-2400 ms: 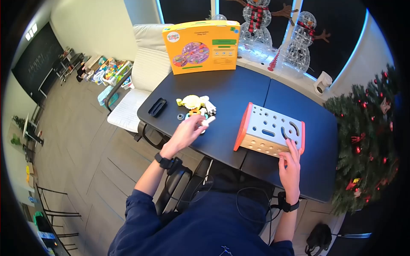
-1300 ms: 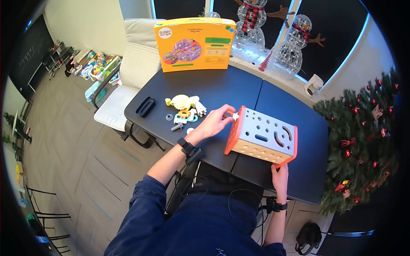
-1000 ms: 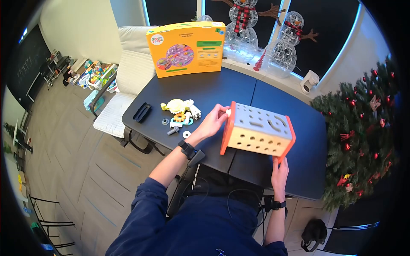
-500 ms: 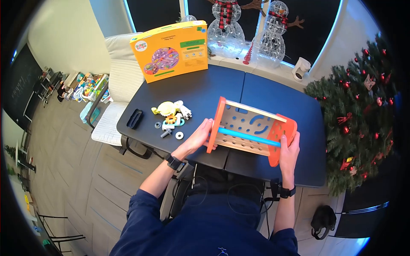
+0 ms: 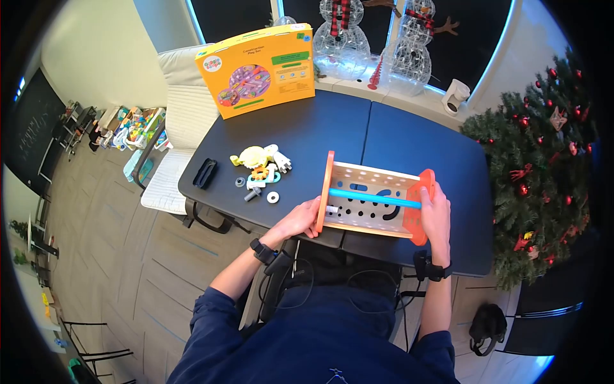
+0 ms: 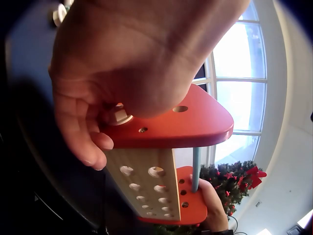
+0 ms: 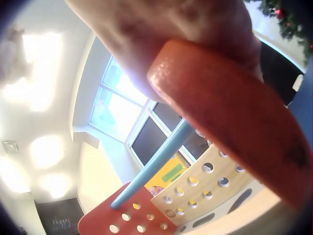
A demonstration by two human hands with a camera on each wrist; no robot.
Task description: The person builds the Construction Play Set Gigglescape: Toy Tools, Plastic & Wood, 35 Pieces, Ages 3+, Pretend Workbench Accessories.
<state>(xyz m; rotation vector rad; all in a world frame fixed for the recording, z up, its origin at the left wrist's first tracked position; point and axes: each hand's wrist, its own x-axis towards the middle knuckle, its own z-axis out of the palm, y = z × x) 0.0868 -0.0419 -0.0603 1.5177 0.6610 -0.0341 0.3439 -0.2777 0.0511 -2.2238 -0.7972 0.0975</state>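
A toy box with orange end panels [image 5: 325, 192], perforated wooden sides and a blue rod [image 5: 371, 198] lies with its hollow side up. Around its right end panel the right hand [image 5: 436, 221] is curled, thumb near the rod's end. The left hand [image 5: 296, 221] is at the outer face of the left panel, fingers curled at its lower edge. In the left wrist view a white bolt head [image 6: 120, 115] sits against the orange panel [image 6: 195, 117], under the left hand [image 6: 117, 63]. Its threaded shaft [image 5: 332, 209] pokes inside the box.
Left on the dark table [image 5: 320, 121] are a yellow piece [image 5: 252, 157], a grey bolt [image 5: 252, 194], a white ring [image 5: 273, 197], a grey ring [image 5: 240, 182] and a black tray [image 5: 205, 173]. A yellow carton [image 5: 259, 70] stands behind; a decorated tree [image 5: 534, 173] is at right.
The box has been rolled from its grey perforated face up to its hollow side up. A white piece went from the table to the left end panel; the right hand moved onto the right panel.
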